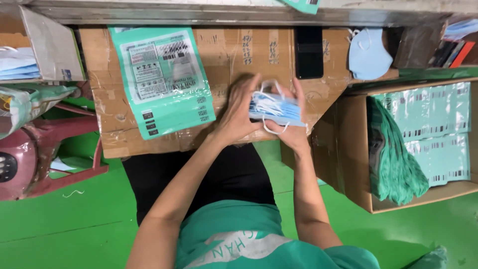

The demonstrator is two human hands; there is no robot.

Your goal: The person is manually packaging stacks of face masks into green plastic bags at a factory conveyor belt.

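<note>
Fingers (251, 94) clasp soft masks (275, 108) — pleated.

Green pouch (162, 79), phone (308, 52), pouch carton (356, 149)

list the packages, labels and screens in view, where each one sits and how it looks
Flat teal-and-white printed pouch: lies on the taped cardboard work surface, left of the hands.
Stack of matching teal pouches: stands on edge in the open brown cardboard box at right, white barcode panels showing.
Black rectangular phone: lies on the cardboard above the hands, screen dark.
Open grey-lined box of blue masks: upper left.
</note>
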